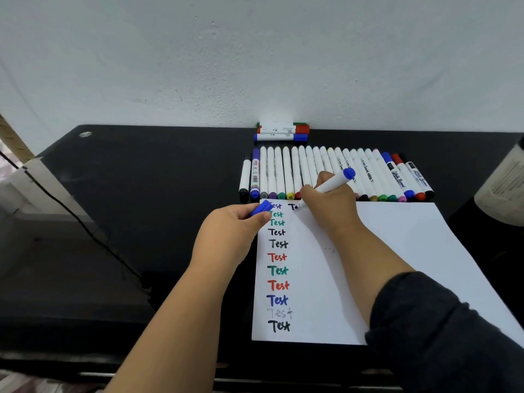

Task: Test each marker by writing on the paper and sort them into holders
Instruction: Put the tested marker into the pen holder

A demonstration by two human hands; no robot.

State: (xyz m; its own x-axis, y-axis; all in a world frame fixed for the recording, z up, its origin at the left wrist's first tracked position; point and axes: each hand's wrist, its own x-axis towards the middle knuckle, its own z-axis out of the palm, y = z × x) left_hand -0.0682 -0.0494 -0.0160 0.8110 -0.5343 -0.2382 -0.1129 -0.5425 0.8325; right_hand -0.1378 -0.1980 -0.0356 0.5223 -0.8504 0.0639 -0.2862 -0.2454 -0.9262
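Black desk (158, 177) set against a white wall, carrying a sheet of white paper (397, 251) and the markers under test. Right hand (330, 205), fingers curled round a white-barrelled marker with a blue end (334, 181), holds its tip on the top of the sheet, where a second column opens with the letters "Te" in dark ink. Left hand (232, 231) pinches the blue cap (261, 208) between thumb and fingertips at the paper's upper left corner. First column of "Test" words (278, 268) runs the full height of the sheet in blue, green, black and red, with one faint grey entry near the bottom, which suggests a nearly dry marker. Row of markers (286, 171) lies side by side just beyond the paper's far edge, caps toward the viewer; whether these are tested or waiting cannot be told. Small stack of whiteboard markers (282, 131) lies at the wall, apart from the row. No holder is clearly identifiable; a pale container (502, 182) at the right edge is only partly in view. Judged progress: testing roughly midway, sorting into holders not evidently begun.
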